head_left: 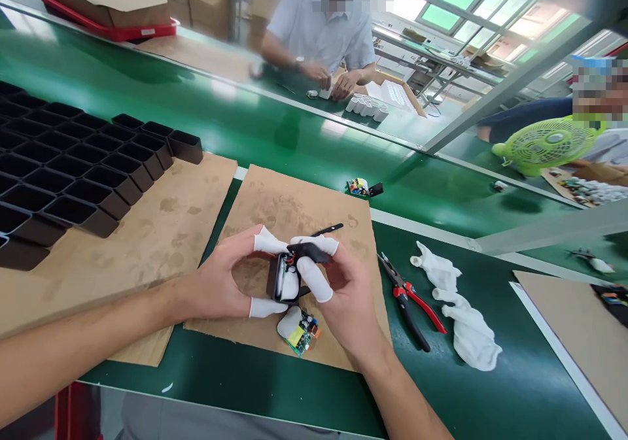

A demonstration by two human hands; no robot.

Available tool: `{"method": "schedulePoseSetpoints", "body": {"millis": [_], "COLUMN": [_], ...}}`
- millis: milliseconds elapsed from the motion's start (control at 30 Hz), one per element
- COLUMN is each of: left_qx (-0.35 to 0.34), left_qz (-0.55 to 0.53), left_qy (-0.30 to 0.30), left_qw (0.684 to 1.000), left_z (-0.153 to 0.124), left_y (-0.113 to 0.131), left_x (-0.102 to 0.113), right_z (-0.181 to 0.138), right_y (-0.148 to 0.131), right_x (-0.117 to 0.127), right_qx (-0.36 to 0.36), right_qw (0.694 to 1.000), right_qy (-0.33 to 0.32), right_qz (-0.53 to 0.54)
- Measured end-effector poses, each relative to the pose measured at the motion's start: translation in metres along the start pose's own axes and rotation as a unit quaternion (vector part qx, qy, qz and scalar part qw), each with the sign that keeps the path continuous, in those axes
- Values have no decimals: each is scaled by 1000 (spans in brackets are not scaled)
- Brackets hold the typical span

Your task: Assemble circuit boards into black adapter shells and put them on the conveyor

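My left hand (235, 276), with white finger cots on its fingertips, grips a small black plastic case (272, 276) by its side. The open case shows a white block (289, 282) and wires inside. Above its upper edge, my right hand (338, 283), also in finger cots, pinches a black cover piece (309, 253). Just below the case lies a circuit board (299, 332) with a white pad and yellow and green parts. Behind my right fingers a thin black strip (330, 229) shows; its near part is hidden. Everything is over a cardboard sheet (279, 195).
Red-and-black pliers (406, 296) and crumpled white gloves (466, 316) lie to the right. Rows of black cases (88, 165) stand on cardboard at left. Another circuit board (360, 187) sits behind the sheet. Across the bench a person works by white parts (366, 108); a green fan (549, 142) stands right.
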State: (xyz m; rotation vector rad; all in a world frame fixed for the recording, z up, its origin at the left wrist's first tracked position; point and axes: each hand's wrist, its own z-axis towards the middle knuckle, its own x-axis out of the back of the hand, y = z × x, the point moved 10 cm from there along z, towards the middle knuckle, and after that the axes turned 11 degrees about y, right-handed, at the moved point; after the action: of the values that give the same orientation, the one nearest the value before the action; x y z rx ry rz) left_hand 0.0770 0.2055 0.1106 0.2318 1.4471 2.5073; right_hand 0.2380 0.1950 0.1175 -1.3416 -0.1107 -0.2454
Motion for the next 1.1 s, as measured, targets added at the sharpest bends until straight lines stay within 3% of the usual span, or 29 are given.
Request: {"method": "schedulePoseSetpoints", "body": {"millis": [233, 600, 833, 1000, 1100], "left_qx": [-41, -41, -51, -12, -8], "left_qz": [0, 4, 8, -40, -47], "left_qy": [1, -7, -5, 34, 79], "left_qw": [999, 999, 999, 999, 996], "left_z": [1, 1, 1, 2, 1], "left_y": [5, 5, 6, -5, -10], "left_x": [1, 2, 1, 7, 13], "right_z": [1, -7, -4, -1, -4], "right_y": [-12, -11, -8, -8, -21], "right_x": [-3, -9, -9, -1, 11], "right_qx": [28, 33, 34, 25, 104], "right_qw": [999, 996, 998, 999, 993], "right_qy": [-19, -77, -46, -16, 45], "right_qz": [5, -6, -25, 19, -12]}}
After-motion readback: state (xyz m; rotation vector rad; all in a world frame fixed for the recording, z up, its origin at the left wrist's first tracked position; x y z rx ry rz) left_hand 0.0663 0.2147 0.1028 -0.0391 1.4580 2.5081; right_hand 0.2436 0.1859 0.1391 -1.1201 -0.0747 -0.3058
